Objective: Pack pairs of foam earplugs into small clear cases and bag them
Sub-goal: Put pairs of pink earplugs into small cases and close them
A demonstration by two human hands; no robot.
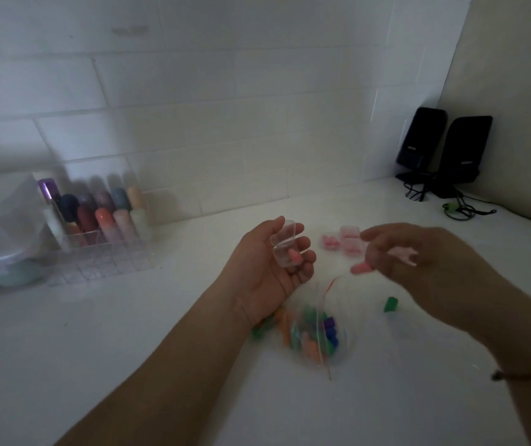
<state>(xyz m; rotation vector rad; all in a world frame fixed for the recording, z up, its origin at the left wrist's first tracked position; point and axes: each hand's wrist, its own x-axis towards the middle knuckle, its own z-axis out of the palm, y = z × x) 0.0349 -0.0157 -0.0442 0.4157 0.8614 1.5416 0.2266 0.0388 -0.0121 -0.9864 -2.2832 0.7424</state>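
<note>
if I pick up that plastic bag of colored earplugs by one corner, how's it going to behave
The bag is thin clear film lying slumped on the counter, so it will probably hang floppy. The earplugs inside look like small foam, so likely very light. Its red-edged mouth seems open, so pieces may spill if tipped.

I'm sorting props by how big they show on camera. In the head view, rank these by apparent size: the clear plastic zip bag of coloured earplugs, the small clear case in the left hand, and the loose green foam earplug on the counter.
1. Clear plastic zip bag of coloured earplugs
2. Small clear case, held in the left hand
3. Loose green foam earplug

The image is blurred, but the gaps look clear.
</note>
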